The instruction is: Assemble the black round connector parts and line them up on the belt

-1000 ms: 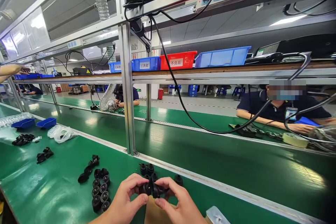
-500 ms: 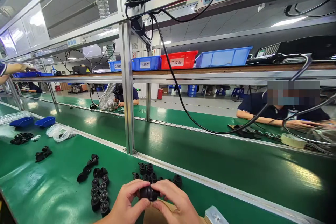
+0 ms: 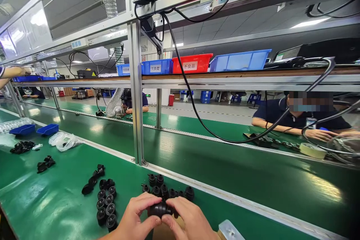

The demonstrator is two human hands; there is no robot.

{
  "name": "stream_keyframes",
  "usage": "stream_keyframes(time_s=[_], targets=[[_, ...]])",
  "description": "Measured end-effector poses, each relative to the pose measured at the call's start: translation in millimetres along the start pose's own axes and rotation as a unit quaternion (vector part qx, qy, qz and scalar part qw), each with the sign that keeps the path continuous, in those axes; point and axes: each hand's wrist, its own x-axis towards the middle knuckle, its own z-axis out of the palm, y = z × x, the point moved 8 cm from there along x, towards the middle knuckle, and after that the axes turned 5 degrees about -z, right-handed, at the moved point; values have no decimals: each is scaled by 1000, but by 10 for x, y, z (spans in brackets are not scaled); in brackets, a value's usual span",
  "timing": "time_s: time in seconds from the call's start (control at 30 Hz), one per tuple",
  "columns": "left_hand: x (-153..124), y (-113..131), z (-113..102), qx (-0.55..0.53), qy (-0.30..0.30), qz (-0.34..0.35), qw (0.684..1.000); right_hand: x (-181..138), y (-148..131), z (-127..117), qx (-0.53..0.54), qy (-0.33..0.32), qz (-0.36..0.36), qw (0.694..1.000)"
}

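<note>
A small black ribbed cylindrical part (image 3: 159,209) is held sideways between my two hands, near the bottom middle of the view. My left hand (image 3: 135,217) pinches its left end with thumb and forefinger. On the other end, the thumb and fingers of my right hand (image 3: 191,219) are closed. Just beyond my hands stands a cluster of black cylindrical parts with narrow tops (image 3: 156,180). To the left, open-faced black round caps (image 3: 110,209) stand in two rows on the green mat. Under my hands, a brown cardboard surface (image 3: 165,232) shows in part.
A metal post (image 3: 137,93) rises beyond the mat, beside a green conveyor belt (image 3: 213,165). A black cable (image 3: 191,101) hangs in front. Blue trays (image 3: 47,130) and a plastic bag (image 3: 64,141) lie left. A clear-topped object (image 3: 230,230) sits right. A co-worker (image 3: 298,116) sits opposite.
My right fingers have shifted slightly on the black part, and more of its ribbed body shows. Both hands stay in almost the same place.
</note>
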Motion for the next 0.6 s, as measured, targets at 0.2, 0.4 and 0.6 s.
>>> stream_keyframes(time_s=[0.2,0.4,0.6], targets=[[-53,-172,-71,27,28,-61,997,35,-143,50,-56,-56,-80,994],[-81,-235,-29,-27,28,-97,994,38,51,1,20,-69,45,996],[-65,-251,-21,-66,34,-88,993,80,-178,-94,50,-61,-97,992]])
